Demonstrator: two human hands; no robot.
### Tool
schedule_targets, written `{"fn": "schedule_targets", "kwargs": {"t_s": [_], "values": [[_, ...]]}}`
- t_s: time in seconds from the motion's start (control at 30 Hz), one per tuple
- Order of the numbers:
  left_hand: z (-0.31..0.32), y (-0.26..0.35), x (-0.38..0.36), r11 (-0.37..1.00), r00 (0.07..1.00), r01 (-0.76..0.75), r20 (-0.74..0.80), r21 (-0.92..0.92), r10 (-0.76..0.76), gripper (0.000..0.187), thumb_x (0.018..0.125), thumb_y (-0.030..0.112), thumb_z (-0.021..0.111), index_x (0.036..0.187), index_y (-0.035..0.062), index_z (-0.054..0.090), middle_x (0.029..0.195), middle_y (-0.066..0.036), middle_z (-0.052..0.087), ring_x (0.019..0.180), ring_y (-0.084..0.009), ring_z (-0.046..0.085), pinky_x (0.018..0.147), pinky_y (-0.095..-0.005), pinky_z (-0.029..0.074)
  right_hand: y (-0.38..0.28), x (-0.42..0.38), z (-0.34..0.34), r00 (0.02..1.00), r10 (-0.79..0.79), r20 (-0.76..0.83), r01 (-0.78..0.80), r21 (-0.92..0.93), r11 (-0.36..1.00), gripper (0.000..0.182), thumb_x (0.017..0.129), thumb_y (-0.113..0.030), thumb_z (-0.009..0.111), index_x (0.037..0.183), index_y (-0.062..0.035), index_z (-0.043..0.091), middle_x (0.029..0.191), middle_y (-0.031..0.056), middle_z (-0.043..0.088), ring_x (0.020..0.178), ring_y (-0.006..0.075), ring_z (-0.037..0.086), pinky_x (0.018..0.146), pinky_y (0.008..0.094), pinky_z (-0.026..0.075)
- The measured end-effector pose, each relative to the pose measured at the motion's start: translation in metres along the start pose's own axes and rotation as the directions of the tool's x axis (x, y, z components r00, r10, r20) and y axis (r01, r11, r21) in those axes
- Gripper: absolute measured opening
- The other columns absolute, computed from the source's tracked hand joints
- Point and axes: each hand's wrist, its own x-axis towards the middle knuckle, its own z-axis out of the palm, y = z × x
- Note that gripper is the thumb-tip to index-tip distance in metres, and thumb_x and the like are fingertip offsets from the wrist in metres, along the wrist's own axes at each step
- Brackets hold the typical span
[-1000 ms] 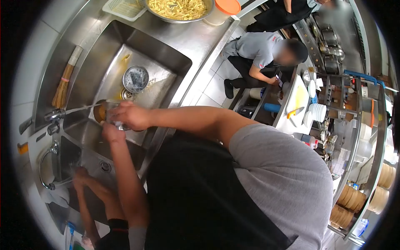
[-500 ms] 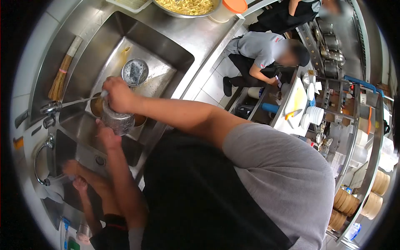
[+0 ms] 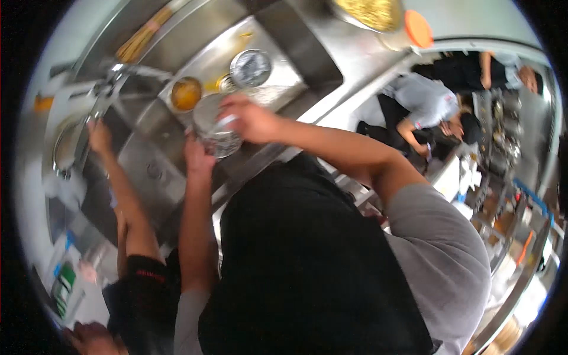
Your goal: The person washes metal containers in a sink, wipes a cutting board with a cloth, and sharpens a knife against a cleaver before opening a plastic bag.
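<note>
A person wearing a black apron (image 3: 313, 272) and a grey short-sleeved shirt (image 3: 438, 236) stands at a metal sink (image 3: 290, 94), seen from above. Both hands are on a shiny round container (image 3: 216, 127), tilted over the near part of the sink. The right hand (image 3: 251, 120) is closed around its far side, with something small and white at the fingers, too blurred to name. The left hand (image 3: 199, 155) is partly curled, its fingers and thumb against the container's near side.

Inside the sink, a small bowl (image 3: 186, 93) with something orange-brown in it sits near the container, and a round metal bowl (image 3: 250, 68) lies beyond. The drain (image 3: 225, 83) is between these two bowls. A tap (image 3: 116, 74) reaches in from the left, and a straw brush (image 3: 145, 35) rests on the ledge behind it.

On the counter (image 3: 361, 53), a large bowl of yellow strips (image 3: 370, 13) stands beside a tub with an orange lid (image 3: 419, 28). A co-worker's hand (image 3: 99, 137) is near a curved faucet (image 3: 62, 145) at left. Two people in grey shirts are at upper right.
</note>
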Motion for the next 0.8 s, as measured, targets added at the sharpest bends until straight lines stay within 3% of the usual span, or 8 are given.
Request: {"fn": "schedule_targets", "kwargs": {"t_s": [0.13,0.2,0.27,0.37,0.43,0.53,0.63,0.8], "values": [[-0.049,-0.022,0.038,0.985,0.988,0.127,0.103,-0.115,-0.115,0.038,0.106,0.029,0.049,0.136,0.0084,0.061,0.128,-0.011,0.071,0.117,-0.0302,0.068,0.100,-0.0534,0.055,0.031,-0.016,-0.038,0.640,0.748,-0.175,-0.768,-0.114,0.630,0.026,0.104,-0.027,0.064,0.120,-0.0064,0.070,0.123,0.0156,0.068,0.115,0.0281,0.065,0.099,0.0434,0.053],[-0.024,-0.030,0.024,0.891,0.930,0.254,0.347,-0.377,-0.118,0.041,0.105,0.032,0.051,0.137,0.0097,0.062,0.137,-0.012,0.068,0.124,-0.0332,0.066,0.107,-0.0563,0.052,0.038,-0.021,-0.040,0.437,0.850,0.294,-0.685,0.721,0.103,0.045,0.103,-0.038,0.066,0.136,-0.0075,0.061,0.129,0.0118,0.069,0.115,0.0262,0.067,0.102,0.0443,0.053],[-0.019,-0.047,0.030,0.869,0.899,0.285,0.428,-0.405,-0.095,0.042,0.104,0.035,0.051,0.137,0.0115,0.063,0.141,-0.011,0.066,0.127,-0.0330,0.064,0.111,-0.0548,0.050,0.015,-0.022,-0.021,0.490,0.757,0.433,-0.524,0.840,-0.142,0.041,0.107,-0.027,0.060,0.140,-0.0032,0.056,0.131,0.0105,0.068,0.120,0.0263,0.065,0.107,0.0473,0.052],[-0.026,-0.072,0.052,0.914,0.965,0.230,0.198,-0.334,-0.170,0.043,0.105,0.032,0.052,0.139,0.0084,0.061,0.138,-0.014,0.067,0.123,-0.0327,0.066,0.107,-0.0541,0.052,0.019,-0.022,0.005,0.599,0.716,0.360,-0.395,0.910,-0.127,0.044,0.097,-0.012,0.071,0.138,-0.0078,0.057,0.129,0.0065,0.069,0.119,0.0271,0.066,0.102,0.0519,0.053],[-0.031,-0.071,0.047,0.882,0.974,-0.163,-0.070,0.443,0.215,0.047,0.105,0.033,0.056,0.143,0.0051,0.057,0.135,-0.016,0.066,0.123,-0.0307,0.064,0.107,-0.0502,0.050,0.026,-0.008,0.006,0.535,0.807,0.249,-0.445,0.895,0.019,0.045,0.095,-0.010,0.071,0.137,-0.0093,0.058,0.129,0.0069,0.069,0.117,0.0275,0.067,0.099,0.0512,0.054],[-0.007,-0.037,0.008,0.793,0.824,-0.558,0.048,0.246,0.564,0.058,0.102,0.036,0.063,0.148,0.0035,0.051,0.137,-0.016,0.062,0.128,-0.0288,0.059,0.110,-0.0436,0.045,0.011,0.011,0.007,0.407,0.913,0.019,-0.579,0.779,0.242,0.039,0.090,-0.007,0.071,0.128,-0.0114,0.063,0.121,0.0072,0.072,0.108,0.0265,0.069,0.090,0.0464,0.054],[0.017,-0.025,-0.001,0.702,0.780,-0.624,0.309,0.342,0.544,0.081,0.095,0.039,0.074,0.157,-0.0002,0.039,0.153,-0.028,0.046,0.138,-0.0314,0.051,0.116,-0.0385,0.039,-0.014,0.010,0.020,0.865,0.496,-0.077,-0.498,-0.008,0.867,0.037,0.084,-0.006,0.071,0.120,-0.0028,0.065,0.102,0.0171,0.076,0.100,0.0336,0.072,0.089,0.0429,0.056],[0.042,0.017,-0.014,0.881,0.950,-0.272,0.256,0.387,0.181,0.088,0.083,0.021,0.082,0.156,-0.0044,0.039,0.139,-0.025,0.061,0.121,-0.0320,0.064,0.102,-0.0396,0.052,-0.014,-0.008,0.025,0.800,0.250,0.546,0.011,-0.429,0.903,0.052,0.081,-0.015,0.075,0.131,-0.0062,0.064,0.141,0.0196,0.059,0.132,0.0390,0.055,0.103,0.0555,0.047]]}}
